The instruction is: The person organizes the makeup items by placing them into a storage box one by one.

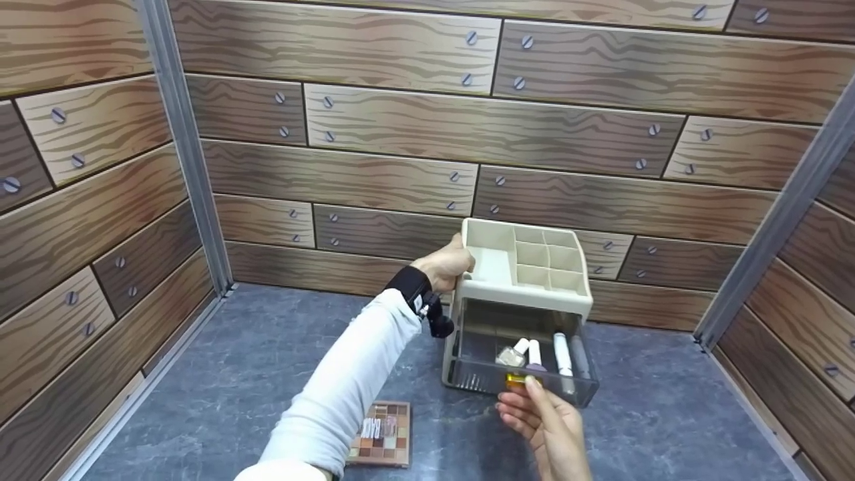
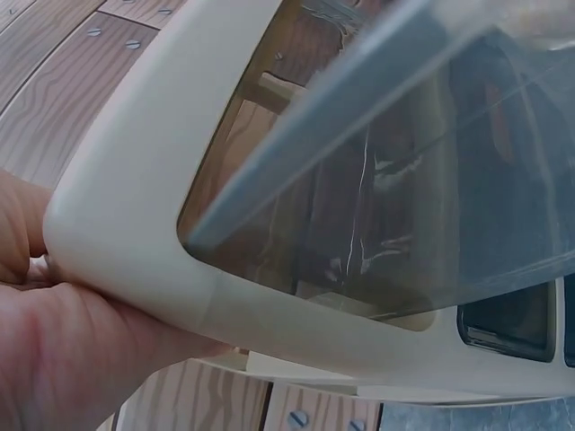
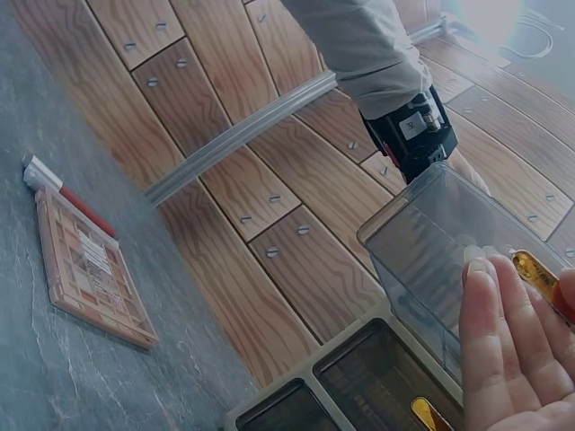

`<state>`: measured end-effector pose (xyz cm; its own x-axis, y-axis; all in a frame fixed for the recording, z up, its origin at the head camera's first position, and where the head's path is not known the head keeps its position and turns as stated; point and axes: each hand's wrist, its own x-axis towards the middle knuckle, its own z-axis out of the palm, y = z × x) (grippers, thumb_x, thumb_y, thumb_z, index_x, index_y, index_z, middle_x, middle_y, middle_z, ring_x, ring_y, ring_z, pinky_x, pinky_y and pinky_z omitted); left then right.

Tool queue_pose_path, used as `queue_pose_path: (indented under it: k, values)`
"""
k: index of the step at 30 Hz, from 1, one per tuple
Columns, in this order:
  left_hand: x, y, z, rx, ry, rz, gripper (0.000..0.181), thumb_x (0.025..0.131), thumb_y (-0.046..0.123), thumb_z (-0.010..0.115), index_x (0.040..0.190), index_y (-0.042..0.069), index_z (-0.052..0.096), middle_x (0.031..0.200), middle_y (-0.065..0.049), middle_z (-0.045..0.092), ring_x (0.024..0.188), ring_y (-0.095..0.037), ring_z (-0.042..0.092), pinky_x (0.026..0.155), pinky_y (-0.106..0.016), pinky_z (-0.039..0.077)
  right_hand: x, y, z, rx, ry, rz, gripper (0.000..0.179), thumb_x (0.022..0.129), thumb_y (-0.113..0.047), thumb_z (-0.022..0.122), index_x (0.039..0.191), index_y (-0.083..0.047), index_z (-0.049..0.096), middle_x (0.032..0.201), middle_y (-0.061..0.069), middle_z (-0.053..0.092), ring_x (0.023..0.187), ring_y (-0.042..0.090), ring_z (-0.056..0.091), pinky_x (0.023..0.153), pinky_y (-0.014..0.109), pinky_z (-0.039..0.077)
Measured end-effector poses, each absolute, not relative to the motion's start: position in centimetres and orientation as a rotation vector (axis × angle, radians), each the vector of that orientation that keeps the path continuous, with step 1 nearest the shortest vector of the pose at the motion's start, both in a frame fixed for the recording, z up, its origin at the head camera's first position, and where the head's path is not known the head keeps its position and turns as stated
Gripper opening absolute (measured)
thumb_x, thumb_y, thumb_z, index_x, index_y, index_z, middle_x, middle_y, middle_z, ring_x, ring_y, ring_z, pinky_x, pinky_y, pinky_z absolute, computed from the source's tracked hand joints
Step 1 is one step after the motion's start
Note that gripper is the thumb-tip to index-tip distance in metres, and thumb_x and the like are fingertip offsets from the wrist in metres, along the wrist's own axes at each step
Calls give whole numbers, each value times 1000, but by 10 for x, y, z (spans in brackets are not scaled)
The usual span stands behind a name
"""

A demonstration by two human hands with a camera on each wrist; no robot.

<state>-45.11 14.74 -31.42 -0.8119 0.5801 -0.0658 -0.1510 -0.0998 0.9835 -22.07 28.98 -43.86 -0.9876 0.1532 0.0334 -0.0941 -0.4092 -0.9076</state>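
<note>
A cream cosmetics organizer (image 1: 524, 292) has its clear top drawer (image 1: 477, 376) pulled out. At the organizer's upper left side, my left hand (image 1: 449, 266) grips the cream casing, as the left wrist view also shows. My right hand (image 1: 551, 427) pinches the drawer's gold handle (image 1: 515, 381), thumb on top and the other fingers below. Inside the drawer lie a nail polish bottle (image 1: 511, 357) with a white cap, a purplish bottle (image 1: 535, 355) with a white cap, and a white tube (image 1: 562, 354).
An eyeshadow palette (image 1: 402, 437) lies on the grey marbled tabletop (image 1: 267, 361), partly behind the left sleeve. Beside it, the right wrist view shows a red and white tube (image 3: 76, 205). Wood-patterned walls (image 1: 374, 120) stand behind and at both sides.
</note>
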Motion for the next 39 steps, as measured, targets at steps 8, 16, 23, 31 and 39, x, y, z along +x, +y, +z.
queue_pose_path:
  k: [8,16,23,31,39]
  values:
    - [-452,147,-317,510,1685,1962,76,85,-20,27,155,6,12,144,-28,40,105,-29,53,94,-42,52,-224,291,-438,-51,-1615,2516,35,112,-20,48,94,-10,76,85,4,80,80,14,78,77,25,64]
    - [-450,150,-318,451,1665,1974,93,87,-20,27,164,14,-10,140,-24,41,103,-28,54,102,-46,51,-228,295,-437,-46,-1539,2528,34,112,-17,48,95,-8,76,85,6,79,80,15,78,76,25,65]
    - [-453,146,-316,463,1678,1992,84,86,-21,28,160,11,4,131,-21,45,100,-28,54,96,-44,52,-241,291,-428,-58,-1541,2499,29,111,-16,51,98,-6,74,86,9,79,81,17,78,77,27,65]
    - [-453,145,-322,444,1673,1968,92,86,-21,28,164,14,-7,133,-21,44,103,-28,54,103,-48,51,-246,289,-426,-172,-1581,2472,30,111,-19,52,97,-4,73,86,8,78,81,17,78,77,26,65]
    - [-454,145,-318,459,1626,1994,95,84,-22,26,164,16,-7,127,-19,43,104,-29,51,105,-50,48,-254,290,-422,-145,-1562,2474,28,110,-18,53,98,-3,73,86,9,78,80,17,78,77,26,65]
